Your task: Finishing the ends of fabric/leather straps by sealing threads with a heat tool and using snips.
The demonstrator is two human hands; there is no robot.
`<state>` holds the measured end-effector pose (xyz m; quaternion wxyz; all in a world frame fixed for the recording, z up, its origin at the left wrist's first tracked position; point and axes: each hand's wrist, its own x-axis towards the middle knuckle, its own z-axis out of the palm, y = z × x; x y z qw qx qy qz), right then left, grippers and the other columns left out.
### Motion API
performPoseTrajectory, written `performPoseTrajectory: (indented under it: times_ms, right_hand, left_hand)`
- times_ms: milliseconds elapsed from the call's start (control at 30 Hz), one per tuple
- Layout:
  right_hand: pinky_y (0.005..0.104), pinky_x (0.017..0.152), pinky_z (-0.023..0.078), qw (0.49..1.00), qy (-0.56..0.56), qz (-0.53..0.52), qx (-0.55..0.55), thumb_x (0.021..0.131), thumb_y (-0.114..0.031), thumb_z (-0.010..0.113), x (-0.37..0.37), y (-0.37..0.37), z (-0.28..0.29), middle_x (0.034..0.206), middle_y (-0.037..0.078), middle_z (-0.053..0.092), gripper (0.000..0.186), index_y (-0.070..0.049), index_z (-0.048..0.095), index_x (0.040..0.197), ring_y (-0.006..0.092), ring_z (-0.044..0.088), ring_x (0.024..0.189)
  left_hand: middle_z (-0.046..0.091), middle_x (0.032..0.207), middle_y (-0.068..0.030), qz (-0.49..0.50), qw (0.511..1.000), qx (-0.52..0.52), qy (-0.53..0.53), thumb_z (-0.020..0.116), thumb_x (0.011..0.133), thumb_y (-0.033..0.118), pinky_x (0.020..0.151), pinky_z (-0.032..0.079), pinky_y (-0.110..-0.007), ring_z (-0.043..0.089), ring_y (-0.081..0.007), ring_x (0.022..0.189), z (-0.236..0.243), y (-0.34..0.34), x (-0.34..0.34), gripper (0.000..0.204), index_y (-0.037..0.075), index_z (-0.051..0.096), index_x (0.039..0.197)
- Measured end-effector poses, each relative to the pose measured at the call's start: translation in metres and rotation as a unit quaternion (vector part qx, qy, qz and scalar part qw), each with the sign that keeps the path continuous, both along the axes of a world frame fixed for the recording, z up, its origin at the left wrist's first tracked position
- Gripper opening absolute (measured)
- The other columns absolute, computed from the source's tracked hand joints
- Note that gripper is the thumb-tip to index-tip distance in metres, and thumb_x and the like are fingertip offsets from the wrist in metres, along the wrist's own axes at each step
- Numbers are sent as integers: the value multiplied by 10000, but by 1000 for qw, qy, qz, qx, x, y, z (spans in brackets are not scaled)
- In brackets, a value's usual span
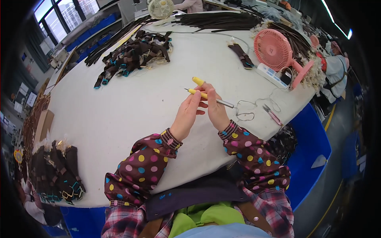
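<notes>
Both my hands are raised over the white table, holding a slim pen-like tool point(225, 103) with a yellow front part, a fine dark tip and a silver rear barrel. My left hand point(186, 113) closes on its yellow part near the tip. Behind it, my right hand point(216, 110) grips the tool close to the silver barrel. A yellow piece point(197, 81) sits at the right hand's fingertips; whether it is a cap or a finger cover, I cannot tell. Thin grey cord point(246, 113) lies in loops by the barrel's end; a join is unclear. Pink-handled snips point(272, 115) lie to the right.
Dark strap bundles lie in a pile point(137, 53) at far left, a stack point(57, 172) at near left and a small bundle point(240, 55) ahead. A pink fan point(273, 49) and white power strip point(272, 75) stand far right. Blue bins point(313, 139) border the table.
</notes>
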<state>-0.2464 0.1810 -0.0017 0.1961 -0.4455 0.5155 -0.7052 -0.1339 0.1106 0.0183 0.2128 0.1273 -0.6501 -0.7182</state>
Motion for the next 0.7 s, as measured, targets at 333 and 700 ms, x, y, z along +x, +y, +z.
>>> performPoseTrajectory:
  times_ms: [333,700]
  right_hand:
    - [275,839,501,926,-21,276,257,1017,-272,489,-52,88,37,1203,114,626,422,19,480,1323,132,611,1025]
    - [452,873,467,802,399,-337,291,888,-86,524,-319,102,-20,1060,186,648,370,-3,511,1249,368,602,1011]
  left_hand:
    - [602,964,25,99,980,171,33,475,1023,353,725,456,-233,555,-59,829,-34,-33,-49,330,77,616,1136]
    - [587,928,11,109,990,57,-67,458,1027,295,665,458,-218,529,-57,787,-56,-32,-49,322,37,627,1118]
